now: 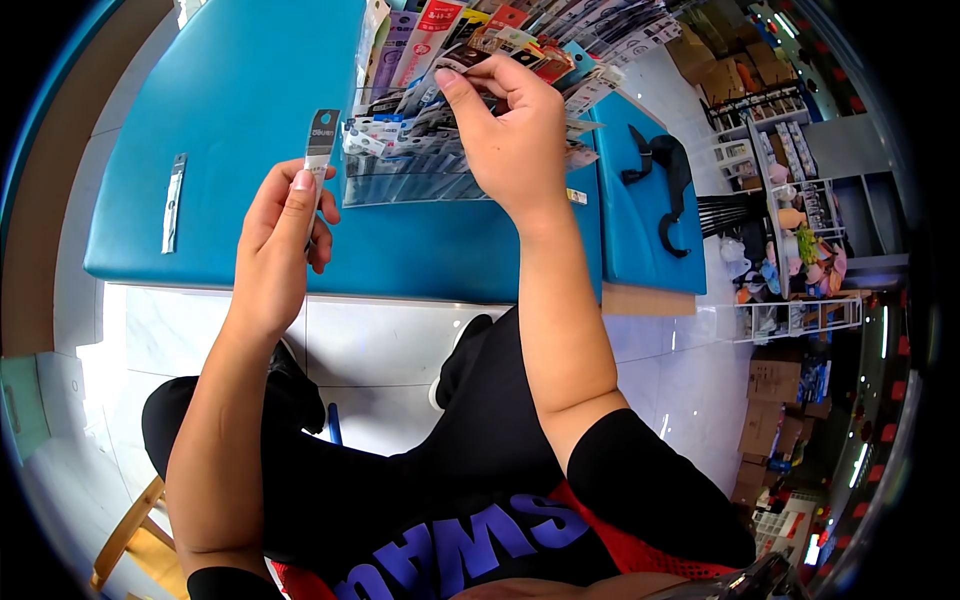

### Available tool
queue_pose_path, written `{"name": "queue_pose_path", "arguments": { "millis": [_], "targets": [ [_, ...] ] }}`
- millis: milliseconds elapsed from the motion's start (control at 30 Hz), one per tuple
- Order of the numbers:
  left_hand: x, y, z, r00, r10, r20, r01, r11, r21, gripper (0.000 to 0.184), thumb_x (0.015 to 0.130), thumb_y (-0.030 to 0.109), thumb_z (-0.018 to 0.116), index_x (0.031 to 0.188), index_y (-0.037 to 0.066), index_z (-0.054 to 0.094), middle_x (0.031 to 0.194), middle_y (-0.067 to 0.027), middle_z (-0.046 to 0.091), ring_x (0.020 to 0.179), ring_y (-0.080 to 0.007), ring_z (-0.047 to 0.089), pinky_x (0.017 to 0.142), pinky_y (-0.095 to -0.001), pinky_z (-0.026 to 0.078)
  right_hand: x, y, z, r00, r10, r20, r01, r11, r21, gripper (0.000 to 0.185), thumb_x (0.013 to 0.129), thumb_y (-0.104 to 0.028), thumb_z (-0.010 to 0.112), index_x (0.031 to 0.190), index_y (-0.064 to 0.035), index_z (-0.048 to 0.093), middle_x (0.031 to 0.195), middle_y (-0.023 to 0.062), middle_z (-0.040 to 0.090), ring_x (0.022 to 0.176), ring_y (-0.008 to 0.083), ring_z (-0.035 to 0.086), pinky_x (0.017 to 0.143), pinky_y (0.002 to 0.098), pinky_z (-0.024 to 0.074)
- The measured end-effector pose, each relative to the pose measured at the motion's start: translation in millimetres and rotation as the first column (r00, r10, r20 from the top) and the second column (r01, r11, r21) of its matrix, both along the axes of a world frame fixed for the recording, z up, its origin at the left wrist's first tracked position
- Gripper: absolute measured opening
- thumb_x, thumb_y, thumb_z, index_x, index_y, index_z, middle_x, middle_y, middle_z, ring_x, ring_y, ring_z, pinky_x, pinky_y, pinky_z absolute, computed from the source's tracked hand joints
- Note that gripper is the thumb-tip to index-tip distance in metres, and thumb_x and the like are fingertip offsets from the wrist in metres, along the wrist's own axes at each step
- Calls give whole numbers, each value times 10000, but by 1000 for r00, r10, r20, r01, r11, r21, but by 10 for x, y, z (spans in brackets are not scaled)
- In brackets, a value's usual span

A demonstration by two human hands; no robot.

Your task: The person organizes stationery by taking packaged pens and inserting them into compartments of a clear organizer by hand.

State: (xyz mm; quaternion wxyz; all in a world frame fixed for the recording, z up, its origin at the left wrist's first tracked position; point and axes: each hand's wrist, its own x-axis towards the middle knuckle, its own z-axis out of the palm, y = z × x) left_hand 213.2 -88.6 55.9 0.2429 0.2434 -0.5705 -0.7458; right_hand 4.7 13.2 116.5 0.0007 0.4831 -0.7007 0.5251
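My left hand (280, 225) is closed around a slim, upright packet (321, 135) with a dark printed header and a hang hole. Its lower part is hidden by my fingers. Over a clear-walled box (420, 187) full of thin printed packets (425, 45), my right hand (515, 130) has its thumb and forefinger pinched near the packet tops. What lies between those fingertips cannot be made out. Another slim packet (174, 203) lies flat at the left of the blue padded table (240, 60).
A black strap-like item (665, 175) rests on a second blue surface (640, 245) to the right. Shelves with goods (800, 230) and cardboard boxes (775, 400) stand farther right. At the lower left is part of a wooden chair (130, 530).
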Motion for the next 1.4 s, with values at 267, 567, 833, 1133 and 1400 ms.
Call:
{"name": "queue_pose_path", "arguments": {
  "millis": [267,567,833,1133,1400],
  "targets": [
    [0,-2,-7,1000,-2,-10,3,999,33,400,1135,428,461,1220,65,605,890,-3,588,598,-58,491,528,-221,366,92,-35,-1,1000,-15,17,12,992,126,248,988,-211,746,956,29,697,842,83,735,793,110,627,725,302,496],
    [18,4,33,1000,6,-17,-5,1000,13,405,1135,427,462,1225,57,601,893,-8,592,597,-58,489,530,-221,368,50,-81,-95,991,-15,136,26,997,-78,188,971,-145,728,935,39,711,824,119,753,765,132,680,706,310,525],
    [10,-2,18,1000,3,-3,-3,1000,9,404,1135,427,464,1220,58,606,890,-5,593,595,-58,490,530,-225,370,100,-86,-63,1000,-18,-24,19,999,40,187,964,-143,735,925,39,707,823,113,753,757,130,679,695,301,526],
    [0,-1,20,1000,5,17,-5,1000,-26,417,1142,423,426,1251,60,599,875,1,574,598,-66,496,527,-232,374,57,-60,-95,996,11,86,-8,999,-31,210,986,-185,749,972,20,712,860,59,764,761,69,626,683,252,490],
    [16,-1,-12,1000,14,21,-14,1000,-26,414,1140,420,438,1245,55,603,880,0,581,597,-62,494,528,-228,372,-12,-63,-135,989,7,147,10,993,-115,204,976,-177,736,944,22,705,845,115,764,745,136,660,690,301,520]
  ]
}}
